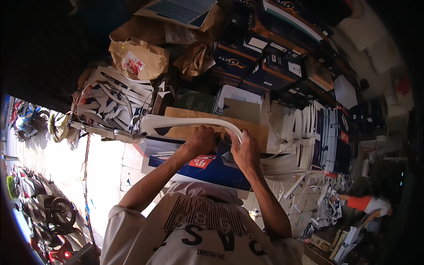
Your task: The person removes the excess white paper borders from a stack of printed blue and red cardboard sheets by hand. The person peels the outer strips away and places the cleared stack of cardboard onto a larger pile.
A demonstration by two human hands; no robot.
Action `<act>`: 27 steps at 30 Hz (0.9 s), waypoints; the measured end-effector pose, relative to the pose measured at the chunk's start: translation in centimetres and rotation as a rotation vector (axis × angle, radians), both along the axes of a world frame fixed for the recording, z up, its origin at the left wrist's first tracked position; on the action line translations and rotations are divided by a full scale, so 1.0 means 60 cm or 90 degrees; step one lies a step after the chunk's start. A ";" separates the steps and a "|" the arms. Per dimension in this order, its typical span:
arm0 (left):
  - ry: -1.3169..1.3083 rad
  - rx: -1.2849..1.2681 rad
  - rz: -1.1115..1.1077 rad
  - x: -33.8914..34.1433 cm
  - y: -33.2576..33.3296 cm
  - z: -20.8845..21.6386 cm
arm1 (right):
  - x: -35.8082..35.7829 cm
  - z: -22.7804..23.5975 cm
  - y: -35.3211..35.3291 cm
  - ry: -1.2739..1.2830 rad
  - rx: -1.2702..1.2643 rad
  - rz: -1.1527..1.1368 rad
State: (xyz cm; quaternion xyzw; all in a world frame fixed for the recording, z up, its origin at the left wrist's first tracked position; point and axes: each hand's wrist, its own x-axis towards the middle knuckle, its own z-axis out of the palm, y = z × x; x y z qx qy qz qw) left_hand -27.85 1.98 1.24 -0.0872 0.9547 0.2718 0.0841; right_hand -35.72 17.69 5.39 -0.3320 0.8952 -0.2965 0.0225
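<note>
A thick sheaf of white paper (194, 120) arches over a brown board (174, 131) in front of me. My right hand (245, 148) grips the right end of the sheaf, where it bends down toward me. My left hand (202, 140) is closed just on the near side of the arch, over the brown board. Its fingertips are hidden, so what they hold, if anything, does not show. Beneath both hands lies a dark blue printed carton sheet (225, 170) with a red patch, close to my body.
A heap of white paper offcuts (112, 99) lies at the left, below a brown paper bag (139, 59). Dark blue cartons (276, 70) are piled at the far right. Paper stacks (304, 137) stand on the right. Another person (369, 205) bends over at the lower right, among floor scraps.
</note>
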 end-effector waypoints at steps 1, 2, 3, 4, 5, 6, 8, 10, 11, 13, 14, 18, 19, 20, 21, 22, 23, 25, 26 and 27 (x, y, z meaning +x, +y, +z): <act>0.032 -0.057 -0.057 0.006 0.015 0.031 | -0.023 0.001 -0.002 -0.002 0.051 -0.030; 0.025 -0.061 -0.061 0.016 0.016 0.035 | -0.041 0.011 -0.020 -0.023 0.060 -0.034; -0.020 -0.073 -0.089 0.027 0.014 0.034 | -0.063 -0.002 -0.035 -0.015 0.063 -0.005; -0.065 -0.080 -0.119 0.037 0.017 0.033 | -0.090 -0.018 -0.049 -0.009 0.089 0.036; -0.075 -0.076 -0.130 0.050 0.020 0.033 | -0.116 -0.023 -0.059 -0.084 0.167 0.044; -0.042 -0.008 -0.120 0.064 0.018 0.041 | -0.143 -0.042 -0.060 -0.164 0.237 0.038; -0.010 0.058 -0.126 0.077 0.018 0.078 | -0.173 -0.086 -0.045 -0.161 0.381 0.149; 0.095 0.111 -0.169 0.085 0.021 0.113 | -0.186 -0.083 -0.051 -0.192 0.448 0.157; 0.060 0.074 -0.192 0.086 0.009 0.102 | -0.182 -0.060 -0.061 -0.215 0.520 0.188; 0.055 0.069 -0.186 0.078 -0.011 0.069 | -0.200 0.031 -0.047 -0.212 0.494 0.150; 0.087 0.083 -0.184 0.067 -0.017 0.054 | -0.233 0.061 -0.010 -0.181 0.440 0.128; 0.071 0.117 -0.087 0.017 -0.021 0.039 | -0.338 0.073 0.224 -0.231 0.234 -0.165; 0.097 0.073 -0.095 0.008 -0.015 0.033 | -0.353 0.026 0.298 -0.333 0.065 -0.207; 0.121 0.025 -0.103 0.000 -0.009 0.028 | -0.355 -0.027 0.358 -0.427 -0.117 -0.242; 0.129 0.026 -0.120 -0.004 -0.015 0.021 | -0.337 -0.087 0.386 -0.516 -0.220 -0.254; 0.121 0.062 -0.114 -0.011 -0.023 0.011 | -0.307 -0.141 0.401 -0.603 -0.328 -0.261; 0.113 0.095 -0.103 -0.022 -0.027 0.007 | -0.273 -0.183 0.398 -0.684 -0.458 -0.252; 0.108 0.073 -0.089 -0.041 -0.024 0.020 | -0.199 -0.211 0.377 -0.767 -0.594 -0.242; 0.099 0.045 -0.056 -0.039 -0.031 0.024 | -0.165 -0.191 0.347 -0.701 -0.681 -0.205; 0.068 -0.001 0.022 -0.043 -0.050 0.004 | -0.135 -0.167 0.326 -0.637 -0.765 -0.169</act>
